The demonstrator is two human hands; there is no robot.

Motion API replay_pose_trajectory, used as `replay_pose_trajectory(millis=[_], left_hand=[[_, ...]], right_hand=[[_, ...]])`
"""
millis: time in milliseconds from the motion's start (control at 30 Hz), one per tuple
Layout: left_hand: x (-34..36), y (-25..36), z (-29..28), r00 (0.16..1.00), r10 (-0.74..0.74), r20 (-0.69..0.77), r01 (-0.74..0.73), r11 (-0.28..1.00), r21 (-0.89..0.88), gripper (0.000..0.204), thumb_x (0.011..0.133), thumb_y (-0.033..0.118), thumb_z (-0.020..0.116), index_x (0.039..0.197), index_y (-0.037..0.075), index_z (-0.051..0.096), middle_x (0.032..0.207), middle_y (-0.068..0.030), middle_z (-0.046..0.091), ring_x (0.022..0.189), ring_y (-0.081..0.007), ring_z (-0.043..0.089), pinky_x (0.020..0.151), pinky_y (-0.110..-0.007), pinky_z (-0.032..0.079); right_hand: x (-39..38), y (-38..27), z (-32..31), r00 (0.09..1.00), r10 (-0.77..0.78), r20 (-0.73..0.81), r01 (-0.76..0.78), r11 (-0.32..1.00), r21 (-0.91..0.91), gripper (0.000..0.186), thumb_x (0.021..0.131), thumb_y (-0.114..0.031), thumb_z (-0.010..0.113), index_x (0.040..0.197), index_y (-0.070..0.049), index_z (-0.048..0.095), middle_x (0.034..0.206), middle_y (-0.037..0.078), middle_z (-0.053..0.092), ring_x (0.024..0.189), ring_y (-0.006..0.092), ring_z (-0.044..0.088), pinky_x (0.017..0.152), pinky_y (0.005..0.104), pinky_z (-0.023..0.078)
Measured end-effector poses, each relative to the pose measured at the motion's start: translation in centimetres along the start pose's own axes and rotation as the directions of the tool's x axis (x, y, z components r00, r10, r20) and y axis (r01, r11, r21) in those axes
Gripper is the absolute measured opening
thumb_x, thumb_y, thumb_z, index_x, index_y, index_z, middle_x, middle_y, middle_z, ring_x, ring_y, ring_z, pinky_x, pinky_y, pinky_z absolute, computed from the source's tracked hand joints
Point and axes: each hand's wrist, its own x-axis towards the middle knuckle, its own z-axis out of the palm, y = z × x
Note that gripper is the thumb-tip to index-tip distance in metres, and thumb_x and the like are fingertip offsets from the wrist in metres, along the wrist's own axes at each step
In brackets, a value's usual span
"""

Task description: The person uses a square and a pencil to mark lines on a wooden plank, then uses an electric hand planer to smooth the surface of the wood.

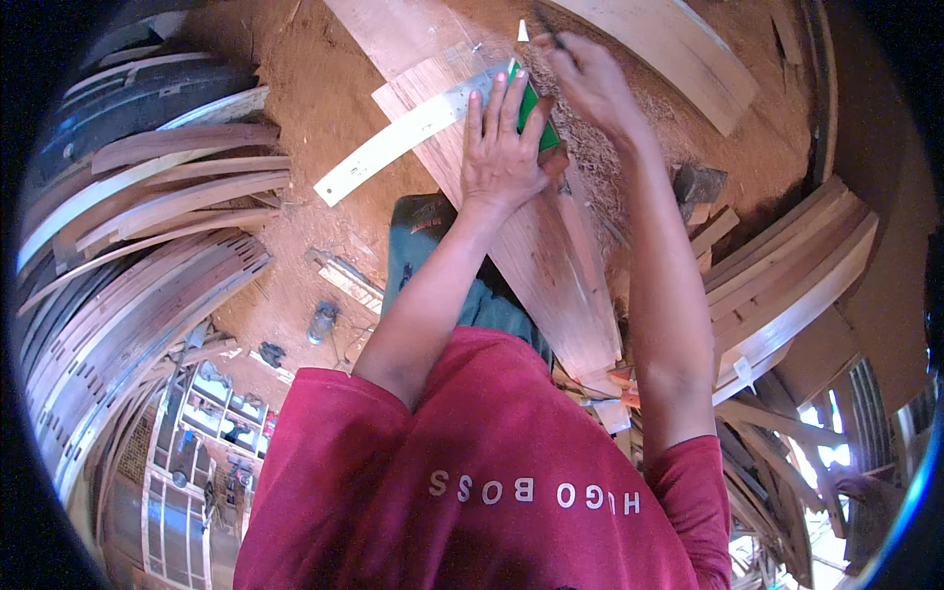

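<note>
- From my remote seat I've got the left hand laid nearly flat, its fingers stretched forward and a little apart, pressing on a square rather than gripping around it.
- The square lies across a wooden board: its green stock is under and beside those fingers, and its long pale blade reaches out past the board's left edge.
- Over to the right hand: I see fingers curled in, apparently around a slim dark tool, too blurred for me to name.
- That hand is beyond the square's green end; I cannot tell whether the tool touches the wood.
- Just left of its fingertips I spot a small pale cone.
- Wood shavings lie along the board's right side.
- A broad curved plank sits at the top right.
- I have stacked curved timbers on both flanks: slotted ones left, thick ones right.
</note>
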Motion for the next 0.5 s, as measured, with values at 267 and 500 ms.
replay_pose_trajectory(millis=[267,500], left_hand=[[-3.6,-0.2,-1.2,0.941,0.198,-0.273,-0.245,0.957,-0.152,0.069,0.062,0.03,0.089,0.118,0.011,0.053,0.122,-0.0144,0.05,0.117,-0.0345,0.048,0.098,-0.049,0.041],[-10.9,7.1,-4.9,0.866,0.436,-0.244,-0.499,0.743,-0.446,0.073,0.061,0.023,0.09,0.119,0.008,0.049,0.112,-0.0169,0.054,0.107,-0.034,0.053,0.093,-0.045,0.045]], right_hand=[[-8.4,-3.0,-0.4,0.98,0.108,0.166,-0.179,0.84,0.512,0.026,0.096,-0.025,0.066,0.102,0.001,0.066,0.085,-0.002,0.063,0.082,0.0081,0.055,0.074,0.0299,0.049],[-27.1,-9.8,-5.4,0.908,0.398,-0.13,-0.224,0.725,0.651,0.032,0.089,-0.022,0.076,0.112,-0.002,0.066,0.097,-0.002,0.062,0.092,0.0077,0.056,0.081,0.0268,0.048]])
